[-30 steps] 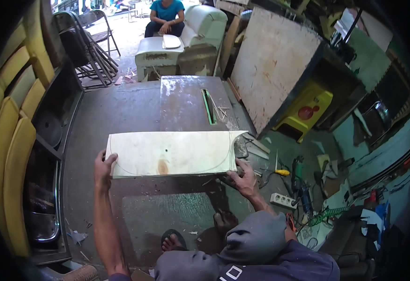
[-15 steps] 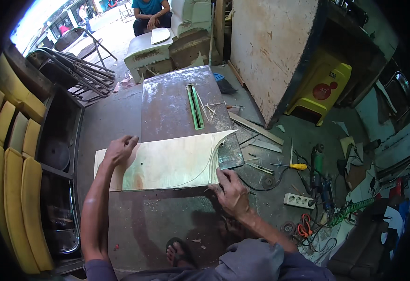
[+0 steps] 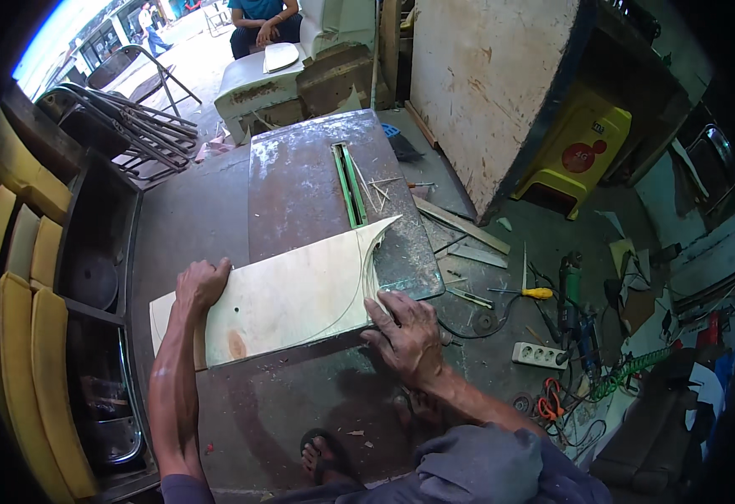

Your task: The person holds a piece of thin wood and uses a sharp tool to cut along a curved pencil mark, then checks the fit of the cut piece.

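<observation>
A pale plywood panel (image 3: 292, 290) lies tilted across the near part of a brown metal-topped table. Curved pencil lines, a small dark hole and a brown knot mark its face. Its right end is cut in a concave curve that rises to a point, and layered edges show there. My left hand (image 3: 202, 287) is closed over the panel's left part, fingers curled at the far edge. My right hand (image 3: 405, 336) holds the near right corner, fingers against the cut end and thumb by the near edge. Beyond the panel, a green-lined slot (image 3: 351, 186) runs through the tabletop (image 3: 292, 181).
Wood offcuts (image 3: 460, 225), a yellow-handled screwdriver (image 3: 537, 293), a green angle grinder (image 3: 569, 281) and a white power strip (image 3: 540, 355) lie on the floor at right. Yellow cushions (image 3: 48, 361) stand at left. A seated person (image 3: 267, 29) is behind, near folded chairs (image 3: 124, 126).
The panel has turned on the table, its right end swinging away and its left end coming nearer. Both hands stay on it. The view has shifted slightly.
</observation>
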`<control>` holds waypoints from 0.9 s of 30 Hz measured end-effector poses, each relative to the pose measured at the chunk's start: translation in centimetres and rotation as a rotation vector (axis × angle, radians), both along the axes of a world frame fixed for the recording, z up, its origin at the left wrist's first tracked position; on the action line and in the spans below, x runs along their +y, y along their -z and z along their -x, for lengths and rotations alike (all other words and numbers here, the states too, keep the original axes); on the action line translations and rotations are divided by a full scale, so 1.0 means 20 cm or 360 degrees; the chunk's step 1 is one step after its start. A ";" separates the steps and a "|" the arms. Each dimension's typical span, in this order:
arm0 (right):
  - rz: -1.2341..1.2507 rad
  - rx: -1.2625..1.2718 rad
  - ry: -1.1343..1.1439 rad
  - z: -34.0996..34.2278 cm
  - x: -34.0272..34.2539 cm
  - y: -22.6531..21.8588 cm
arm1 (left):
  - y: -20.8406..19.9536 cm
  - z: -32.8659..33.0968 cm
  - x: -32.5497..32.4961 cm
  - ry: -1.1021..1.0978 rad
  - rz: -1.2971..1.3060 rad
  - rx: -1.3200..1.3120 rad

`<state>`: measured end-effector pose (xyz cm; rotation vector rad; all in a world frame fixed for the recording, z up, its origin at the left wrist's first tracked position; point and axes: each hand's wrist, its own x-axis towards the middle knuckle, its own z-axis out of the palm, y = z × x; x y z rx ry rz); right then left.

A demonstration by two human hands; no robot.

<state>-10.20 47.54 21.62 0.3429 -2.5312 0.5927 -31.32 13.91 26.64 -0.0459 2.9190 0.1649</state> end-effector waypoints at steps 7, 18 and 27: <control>-0.0026 0.0041 0.0116 0.09 0.01 0.04 | 0.03 0.10 0.06 0.0028 -0.0023 -0.0025; 0.0129 0.0030 0.0053 0.15 0.02 0.05 | 0.05 0.17 0.06 0.0035 -0.0008 -0.0063; 0.0154 0.0039 0.0058 0.17 0.03 0.05 | 0.07 0.20 0.07 0.0032 -0.0005 -0.0038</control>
